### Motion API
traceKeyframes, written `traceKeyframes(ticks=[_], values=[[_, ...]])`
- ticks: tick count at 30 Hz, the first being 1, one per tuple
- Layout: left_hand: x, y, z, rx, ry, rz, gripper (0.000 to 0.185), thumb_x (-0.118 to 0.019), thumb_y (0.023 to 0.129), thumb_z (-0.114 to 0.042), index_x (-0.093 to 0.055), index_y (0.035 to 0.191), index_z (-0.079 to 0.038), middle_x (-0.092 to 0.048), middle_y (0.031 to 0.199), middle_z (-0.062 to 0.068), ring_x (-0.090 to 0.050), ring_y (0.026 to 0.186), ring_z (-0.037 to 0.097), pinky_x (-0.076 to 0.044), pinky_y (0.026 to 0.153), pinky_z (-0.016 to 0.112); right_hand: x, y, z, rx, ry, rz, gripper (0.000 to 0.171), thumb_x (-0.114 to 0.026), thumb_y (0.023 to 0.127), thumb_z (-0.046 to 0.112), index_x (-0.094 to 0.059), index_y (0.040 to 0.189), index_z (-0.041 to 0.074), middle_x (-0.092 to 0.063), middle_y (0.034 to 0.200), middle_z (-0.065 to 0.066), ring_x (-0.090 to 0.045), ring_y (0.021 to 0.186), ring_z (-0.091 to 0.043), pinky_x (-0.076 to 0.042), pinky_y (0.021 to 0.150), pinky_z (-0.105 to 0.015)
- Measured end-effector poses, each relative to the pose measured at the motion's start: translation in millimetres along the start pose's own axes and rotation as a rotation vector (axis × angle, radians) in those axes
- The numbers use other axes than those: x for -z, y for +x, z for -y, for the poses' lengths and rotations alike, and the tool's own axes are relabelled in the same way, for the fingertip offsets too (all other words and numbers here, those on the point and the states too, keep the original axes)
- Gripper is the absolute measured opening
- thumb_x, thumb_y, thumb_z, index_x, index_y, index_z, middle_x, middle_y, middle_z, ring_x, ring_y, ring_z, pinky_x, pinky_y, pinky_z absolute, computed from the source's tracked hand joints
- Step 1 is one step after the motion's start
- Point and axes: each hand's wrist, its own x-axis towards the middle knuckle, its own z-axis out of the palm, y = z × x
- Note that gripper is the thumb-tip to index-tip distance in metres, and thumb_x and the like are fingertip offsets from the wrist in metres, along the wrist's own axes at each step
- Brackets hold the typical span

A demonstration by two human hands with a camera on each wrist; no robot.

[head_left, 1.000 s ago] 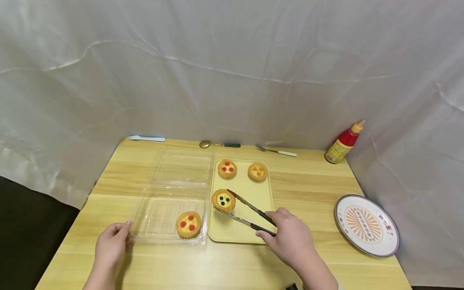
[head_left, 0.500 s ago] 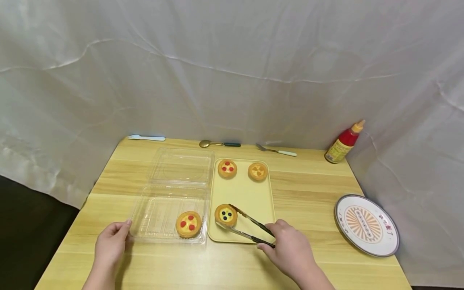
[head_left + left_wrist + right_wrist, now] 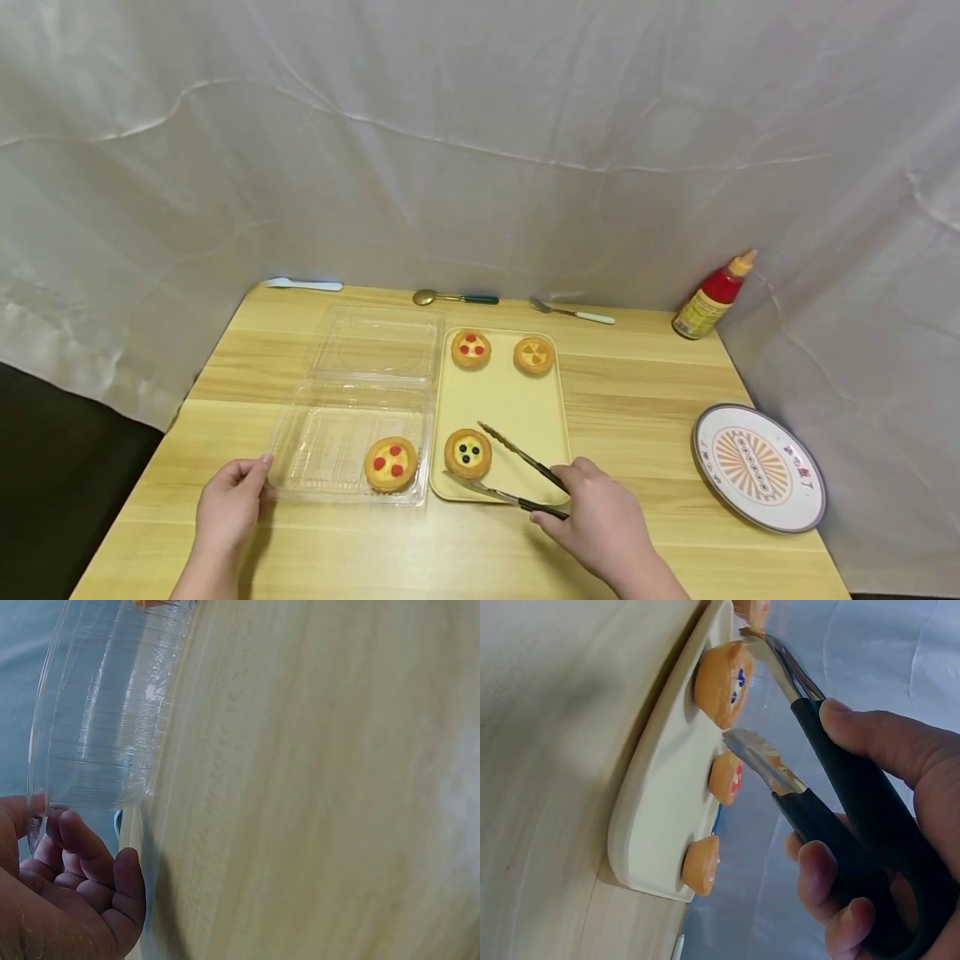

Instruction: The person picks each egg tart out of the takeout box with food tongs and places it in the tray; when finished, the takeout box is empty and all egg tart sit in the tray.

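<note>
My right hand (image 3: 607,521) holds black-handled metal tongs (image 3: 840,769), their arms spread on either side of a tart with blue dots (image 3: 468,454). That tart sits at the near left of the pale yellow tray (image 3: 506,404), apart from the tong tips in the right wrist view. Between thumb and fingers, my left hand (image 3: 82,892) pinches the rim of a clear plastic container (image 3: 330,450), its lid laid back. Inside its right side lies a red-dotted tart (image 3: 391,464). Another red-dotted tart (image 3: 471,349) and an orange-wedge tart (image 3: 533,357) occupy the tray's far end.
Along the table's back edge lie a light blue utensil (image 3: 303,285), a spoon (image 3: 453,298) and a fork (image 3: 573,312). A red sauce bottle (image 3: 712,296) stands at the back right. A patterned plate (image 3: 759,467) is at the right edge.
The tongs and the blue-dotted tart have moved toward the tray's near edge. The tong arms have spread, letting go of the tart. My left hand has stayed at the container.
</note>
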Motion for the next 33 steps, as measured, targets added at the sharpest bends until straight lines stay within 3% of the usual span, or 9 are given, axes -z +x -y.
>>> traceKeyframes(ticks=[12,19,24,28,33], values=[[0.5,-1.3,-1.5,0.004,-0.007,0.005,0.039,-0.056,0.111,-0.033,-0.062,0.103,0.005,-0.062,0.076,0.000,-0.055,0.073,0.017,-0.048,0.063,0.029,6,6,11,-0.001,0.036,-0.026,0.056,-0.097,0.072,0.041,-0.076,0.113,0.009,-0.062,0.089,0.007,-0.047,0.061,-0.001,-0.043,0.050,-0.026],[-0.8,-1.8,-2.5,-0.001,-0.025,-0.012,0.036,-0.058,0.111,-0.030,-0.062,0.102,0.004,-0.061,0.074,0.000,-0.055,0.071,0.016,-0.047,0.062,0.028,13,18,26,0.082,0.011,-0.058,0.057,-0.096,0.073,0.041,-0.075,0.114,0.009,-0.064,0.092,0.005,-0.045,0.059,-0.001,-0.042,0.049,-0.025],[-0.6,-1.7,-1.1,0.013,-0.043,-0.009,0.037,-0.057,0.111,-0.031,-0.061,0.104,0.005,-0.062,0.075,0.000,-0.056,0.071,0.016,-0.048,0.062,0.028,18,35,41,0.178,-0.012,-0.005,0.055,-0.094,0.076,0.045,-0.076,0.114,0.009,-0.066,0.094,0.003,-0.053,0.062,-0.006,-0.048,0.053,-0.028],[-0.5,-1.6,0.4,0.014,-0.039,-0.024,0.040,-0.057,0.111,-0.034,-0.061,0.097,0.003,-0.063,0.073,0.000,-0.056,0.071,0.016,-0.048,0.061,0.028,19,51,54,0.266,-0.032,0.057,0.051,-0.092,0.079,0.047,-0.077,0.112,0.011,-0.064,0.091,0.003,-0.059,0.067,-0.011,-0.050,0.054,-0.031],[-2.3,-2.1,1.2,0.024,-0.009,-0.026,0.046,-0.057,0.110,-0.041,-0.060,0.086,-0.003,-0.062,0.073,0.002,-0.054,0.071,0.019,-0.046,0.061,0.030,23,64,71,0.338,-0.105,0.134,0.049,-0.092,0.079,0.047,-0.077,0.109,0.010,-0.059,0.086,0.004,-0.055,0.061,-0.010,-0.048,0.051,-0.030]])
